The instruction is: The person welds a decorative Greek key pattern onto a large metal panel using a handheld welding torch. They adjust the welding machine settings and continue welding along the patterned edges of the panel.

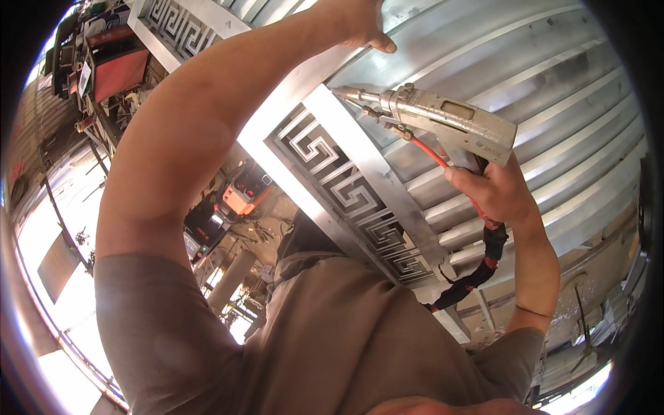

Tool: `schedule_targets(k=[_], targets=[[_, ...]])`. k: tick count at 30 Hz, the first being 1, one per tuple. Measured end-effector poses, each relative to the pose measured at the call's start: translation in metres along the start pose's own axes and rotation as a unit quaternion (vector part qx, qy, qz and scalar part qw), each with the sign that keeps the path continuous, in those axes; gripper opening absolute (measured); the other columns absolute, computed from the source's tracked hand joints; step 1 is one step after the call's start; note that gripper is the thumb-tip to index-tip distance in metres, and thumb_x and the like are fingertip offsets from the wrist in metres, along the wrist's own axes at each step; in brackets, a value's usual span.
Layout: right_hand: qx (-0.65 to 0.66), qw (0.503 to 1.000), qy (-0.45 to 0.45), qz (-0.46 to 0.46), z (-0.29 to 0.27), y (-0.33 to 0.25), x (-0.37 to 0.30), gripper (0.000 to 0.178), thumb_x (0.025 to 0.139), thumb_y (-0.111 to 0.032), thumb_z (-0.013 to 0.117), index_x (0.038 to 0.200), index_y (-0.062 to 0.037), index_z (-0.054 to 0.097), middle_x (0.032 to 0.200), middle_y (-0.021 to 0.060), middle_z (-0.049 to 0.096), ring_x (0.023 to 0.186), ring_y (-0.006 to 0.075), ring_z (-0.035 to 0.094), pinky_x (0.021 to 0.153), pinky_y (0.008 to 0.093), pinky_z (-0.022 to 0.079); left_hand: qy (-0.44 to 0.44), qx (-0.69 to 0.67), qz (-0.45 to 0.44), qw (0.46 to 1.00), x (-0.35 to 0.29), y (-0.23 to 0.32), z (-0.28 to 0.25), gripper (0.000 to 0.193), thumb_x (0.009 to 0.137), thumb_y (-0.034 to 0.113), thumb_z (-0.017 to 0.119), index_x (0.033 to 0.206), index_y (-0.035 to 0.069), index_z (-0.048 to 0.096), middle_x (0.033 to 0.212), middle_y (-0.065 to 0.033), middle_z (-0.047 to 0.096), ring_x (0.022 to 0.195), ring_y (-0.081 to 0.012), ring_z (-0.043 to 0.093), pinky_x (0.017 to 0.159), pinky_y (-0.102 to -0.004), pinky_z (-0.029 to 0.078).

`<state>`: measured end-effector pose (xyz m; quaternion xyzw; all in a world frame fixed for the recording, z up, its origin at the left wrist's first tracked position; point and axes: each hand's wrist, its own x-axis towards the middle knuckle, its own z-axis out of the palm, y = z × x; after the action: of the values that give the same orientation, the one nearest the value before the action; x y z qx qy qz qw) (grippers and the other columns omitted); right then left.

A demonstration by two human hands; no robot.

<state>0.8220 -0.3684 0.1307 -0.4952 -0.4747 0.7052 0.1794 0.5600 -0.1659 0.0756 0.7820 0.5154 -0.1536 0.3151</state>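
My right hand (501, 192) is wrapped round the grip of a silver handheld welding gun (443, 114). The gun's narrow nozzle points left, its tip close to the edge of a bright metal frame bar (339, 114). An orange-red tube (430, 151) runs from the nozzle fitting back past my thumb, and a black-wrapped cable (477, 277) hangs below the grip. At the top edge my left hand (363, 24) is over the ribbed metal panel (498, 48), thumb stretched out; its other fingers are mostly cut off by the picture edge. I cannot tell whether it touches the panel.
A fretwork strip (353, 190) with a square spiral pattern runs along the panel, near my body. Beyond my left arm are an orange-and-black machine (242, 194) on the cluttered floor and a red box-like object (119, 69).
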Motion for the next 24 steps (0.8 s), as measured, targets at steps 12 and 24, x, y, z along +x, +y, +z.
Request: schedule_targets(k=[12, 24], targets=[[-0.006, 0.996, 0.039, -0.084, 0.011, 0.019, 0.012, 0.032, 0.09, -0.006, 0.071, 0.121, 0.0033, 0.067, 0.094, 0.0054, 0.068, 0.082, 0.0138, 0.06, 0.077, 0.0325, 0.053, -0.003, 0.031, -0.011, 0.999, -0.004, 0.006, -0.004, 0.089, 0.071, 0.044, 0.096, 0.135, -0.002, 0.055, 0.117, -0.0278, 0.072, 0.116, -0.047, 0.068, 0.1, -0.0511, 0.054], [-0.032, 0.996, 0.04, -0.078, 0.014, 0.017, 0.007, 0.031, 0.091, -0.007, 0.071, 0.121, 0.0018, 0.068, 0.091, 0.0082, 0.069, 0.077, 0.0159, 0.059, 0.072, 0.0343, 0.052, 0.01, 0.03, 0.016, 0.999, -0.005, 0.002, -0.003, 0.089, 0.07, 0.046, 0.096, 0.133, -0.004, 0.057, 0.115, -0.0273, 0.073, 0.113, -0.0465, 0.069, 0.099, -0.05, 0.055]])
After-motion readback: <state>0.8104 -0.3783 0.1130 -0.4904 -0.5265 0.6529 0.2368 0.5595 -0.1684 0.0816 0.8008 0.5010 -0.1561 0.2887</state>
